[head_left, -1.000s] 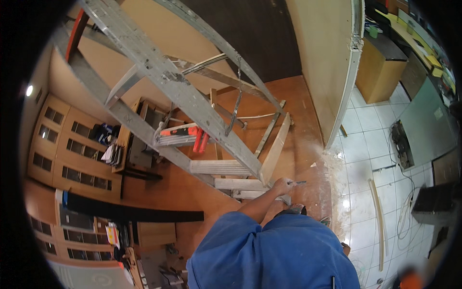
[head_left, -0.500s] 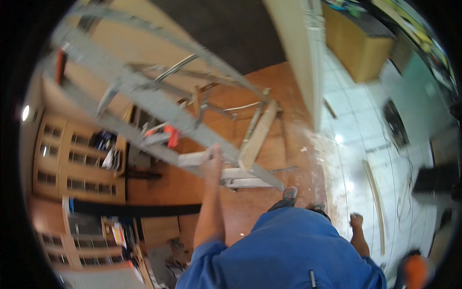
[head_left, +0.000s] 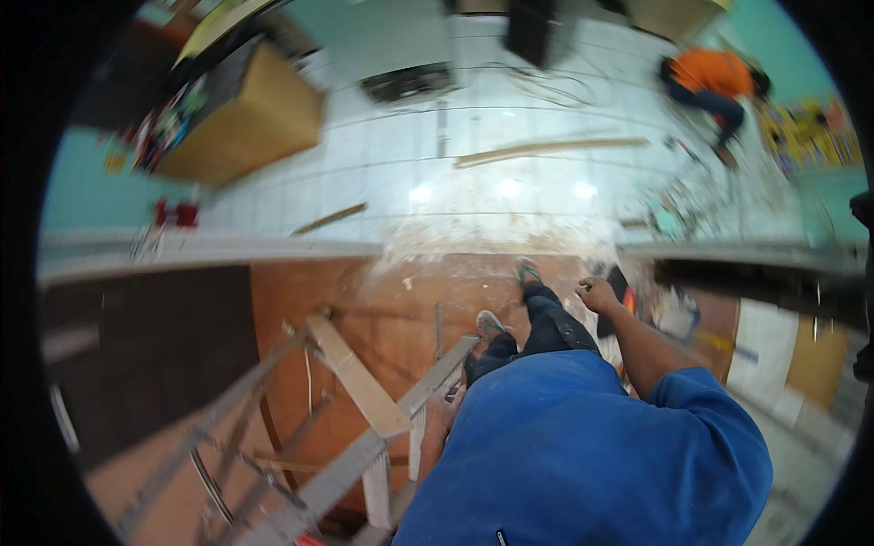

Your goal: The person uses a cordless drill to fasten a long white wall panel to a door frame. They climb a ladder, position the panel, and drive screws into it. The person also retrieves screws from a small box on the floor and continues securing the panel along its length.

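A grey, stained metal stepladder (head_left: pixel 421 393) stands at my lower left, with a pale wooden board (head_left: pixel 357 378) spanning between its rails. My left hand (head_left: pixel 440 417) hangs low beside the ladder's rail, close against my body. Blur and my blue shirt partly hide its fingers, so whether it grips the rail cannot be made out. Out in front on the right, my right hand (head_left: pixel 597 294) is held in the air with nothing visible in it, its fingers loosely bent and apart. Sandalled feet show below me, one ahead of the other.
Ahead, the brown floor (head_left: pixel 300 300) meets dusty white tiles (head_left: pixel 401 196). Long wooden strips (head_left: pixel 546 148) and cables (head_left: pixel 555 88) lie there. A person in orange (head_left: pixel 715 73) crouches far right, near rubble (head_left: pixel 674 211). A wooden cabinet (head_left: pixel 259 114) stands far left.
My view has swung right toward the tiled room, and the ladder now sits lower left. My left hand has dropped from the ladder's upper part to my side. My right hand has come forward.
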`<state>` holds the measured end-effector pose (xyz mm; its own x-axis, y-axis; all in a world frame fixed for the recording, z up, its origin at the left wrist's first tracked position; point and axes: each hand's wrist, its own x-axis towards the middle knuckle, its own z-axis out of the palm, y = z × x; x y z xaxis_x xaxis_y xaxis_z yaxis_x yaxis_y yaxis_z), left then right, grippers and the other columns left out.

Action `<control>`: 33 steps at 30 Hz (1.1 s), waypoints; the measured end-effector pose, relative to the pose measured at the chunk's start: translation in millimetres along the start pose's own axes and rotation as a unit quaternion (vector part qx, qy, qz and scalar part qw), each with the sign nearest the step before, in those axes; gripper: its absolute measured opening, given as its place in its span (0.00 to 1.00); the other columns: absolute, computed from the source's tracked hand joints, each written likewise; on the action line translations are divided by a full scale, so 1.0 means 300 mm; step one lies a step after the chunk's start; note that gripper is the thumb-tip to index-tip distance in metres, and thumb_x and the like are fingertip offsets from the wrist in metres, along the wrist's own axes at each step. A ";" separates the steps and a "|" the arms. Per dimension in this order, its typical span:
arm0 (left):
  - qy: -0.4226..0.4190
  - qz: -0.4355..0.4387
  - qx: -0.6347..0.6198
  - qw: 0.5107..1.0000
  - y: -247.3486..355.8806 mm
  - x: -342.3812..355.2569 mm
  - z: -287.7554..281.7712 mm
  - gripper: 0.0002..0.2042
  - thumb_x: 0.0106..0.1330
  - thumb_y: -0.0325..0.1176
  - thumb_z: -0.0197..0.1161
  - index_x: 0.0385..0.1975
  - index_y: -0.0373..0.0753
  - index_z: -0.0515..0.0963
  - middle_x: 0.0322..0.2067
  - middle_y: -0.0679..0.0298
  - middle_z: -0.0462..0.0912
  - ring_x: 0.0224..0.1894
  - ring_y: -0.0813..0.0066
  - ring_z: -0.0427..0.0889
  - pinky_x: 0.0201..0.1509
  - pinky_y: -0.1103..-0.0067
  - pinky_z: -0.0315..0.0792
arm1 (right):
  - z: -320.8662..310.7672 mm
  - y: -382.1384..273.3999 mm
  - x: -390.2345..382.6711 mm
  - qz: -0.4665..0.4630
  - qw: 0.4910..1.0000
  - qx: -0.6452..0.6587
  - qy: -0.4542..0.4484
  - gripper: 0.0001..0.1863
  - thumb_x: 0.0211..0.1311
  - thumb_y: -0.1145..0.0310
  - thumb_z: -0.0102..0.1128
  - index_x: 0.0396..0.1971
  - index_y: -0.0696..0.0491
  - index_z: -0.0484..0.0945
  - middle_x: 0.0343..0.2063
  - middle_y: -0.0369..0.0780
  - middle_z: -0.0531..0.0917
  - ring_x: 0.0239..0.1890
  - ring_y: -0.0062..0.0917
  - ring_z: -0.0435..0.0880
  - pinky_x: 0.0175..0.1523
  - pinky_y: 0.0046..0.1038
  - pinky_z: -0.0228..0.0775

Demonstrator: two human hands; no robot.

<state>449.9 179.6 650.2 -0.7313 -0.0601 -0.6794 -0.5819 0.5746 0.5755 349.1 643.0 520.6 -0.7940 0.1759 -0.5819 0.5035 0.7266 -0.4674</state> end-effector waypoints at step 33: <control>-0.149 0.028 0.200 0.968 0.273 0.261 0.149 0.22 0.72 0.43 0.62 0.54 0.31 0.79 0.35 0.59 0.85 0.30 0.73 0.84 0.31 0.78 0.80 | 0.635 0.938 -1.058 0.377 0.897 0.223 0.065 0.22 0.66 0.53 0.54 0.46 0.55 0.85 0.45 0.47 0.86 0.51 0.40 0.84 0.60 0.36 0.72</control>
<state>361.0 258.3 623.9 -0.5875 0.1847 -0.7878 -0.3164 0.8436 0.4338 807.7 665.1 447.1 -0.1885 0.6030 -0.7752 0.9771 0.0362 -0.2095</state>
